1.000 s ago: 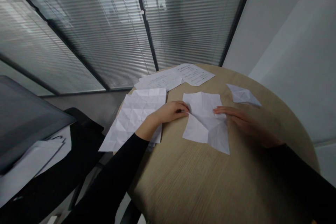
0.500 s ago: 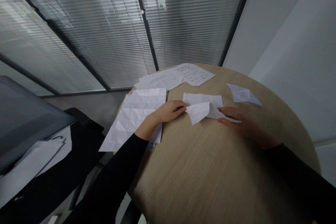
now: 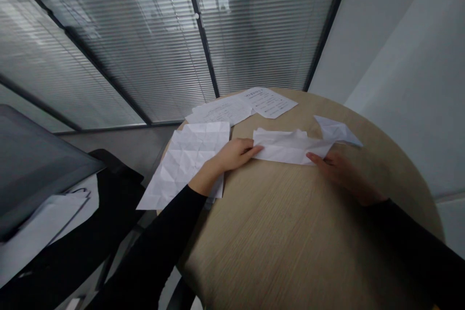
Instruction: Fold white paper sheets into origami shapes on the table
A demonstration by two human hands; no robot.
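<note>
Person at a round wooden bench [image 3: 276,232], both sleeves dark. White sheet [image 3: 283,149] lies doubled over between the two sets of fingers, its near edge a long fold, uneven back edges showing beyond it. Left hand [image 3: 236,154]: fingers narrow, closed on the sheet's left end, thumb on top. Right hand [image 3: 336,172]: thumb over the sheet's right part, other fingers partly hidden by paper; closed narrowly on it. Sheet's right corner rises past the right thumb.

Small folded paper [image 3: 337,131] just beyond the right fingers; sheet's corner overlaps it in view, contact cannot be told. Creased papers [image 3: 192,155] lie left of the left fingers, partly behind the wrist. Printed pages [image 3: 240,106] farther off, beyond the left fingers, overlapping one another.
</note>
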